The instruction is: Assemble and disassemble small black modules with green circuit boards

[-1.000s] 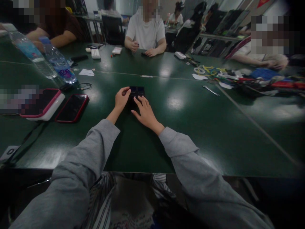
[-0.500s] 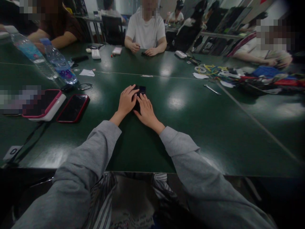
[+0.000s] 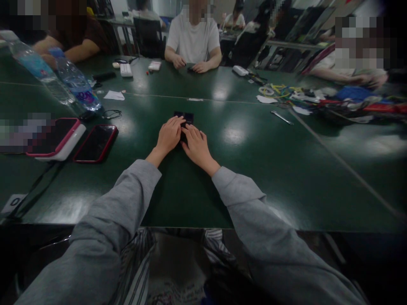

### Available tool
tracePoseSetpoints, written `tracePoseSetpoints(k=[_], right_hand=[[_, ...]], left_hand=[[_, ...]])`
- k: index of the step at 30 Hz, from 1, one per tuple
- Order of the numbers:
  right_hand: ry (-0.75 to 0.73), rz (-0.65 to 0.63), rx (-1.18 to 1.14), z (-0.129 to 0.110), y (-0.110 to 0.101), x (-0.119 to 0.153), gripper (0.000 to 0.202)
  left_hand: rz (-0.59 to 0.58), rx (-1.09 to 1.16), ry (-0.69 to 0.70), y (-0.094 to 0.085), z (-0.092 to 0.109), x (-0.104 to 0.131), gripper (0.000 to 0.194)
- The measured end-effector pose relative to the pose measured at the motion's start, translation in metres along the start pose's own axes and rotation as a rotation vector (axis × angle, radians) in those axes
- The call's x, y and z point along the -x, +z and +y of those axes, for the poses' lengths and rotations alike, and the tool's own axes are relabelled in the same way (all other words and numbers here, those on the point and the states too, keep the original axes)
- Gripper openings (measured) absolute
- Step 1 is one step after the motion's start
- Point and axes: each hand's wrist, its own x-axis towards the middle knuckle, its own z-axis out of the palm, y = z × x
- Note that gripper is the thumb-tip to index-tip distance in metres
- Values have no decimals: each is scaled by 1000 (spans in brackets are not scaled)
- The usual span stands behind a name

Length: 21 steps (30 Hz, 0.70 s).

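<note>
Black object: on the green table, ahead at 12 o'clock, partly covered by both hands.

Relative to the left hand, the object lies at about 1 o'clock; relative to the right hand, at about 11 o'clock. Neither hand is clearly nearer: left fingers overlap its left part, right fingers its near part. Fingers on both are bent; whether either grasps the object or merely rests on it cannot be told. Its long axis is hidden; only the far portion shows. A red-edged phone sits between 8 and 9 o'clock from it, a wrench at 3 o'clock.
</note>
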Motion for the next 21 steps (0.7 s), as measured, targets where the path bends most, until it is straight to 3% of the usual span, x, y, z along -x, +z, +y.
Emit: tracePoseSetpoints(k=[6,12,15,21], right_hand=[[-4,-11,4,2,0,-2,57],[-4,37,-4,1,-6,-3,42],[47,113,-84,1,-10,-3,37],[134,257,-159,4,-4,-3,39]], left_hand=[[4,32,-50,0,0,1,33],[167,86,-146,-4,-10,-1,30],[241,80,-118,-11,-7,-2,35],[78,-29,106,-11,13,2,41]])
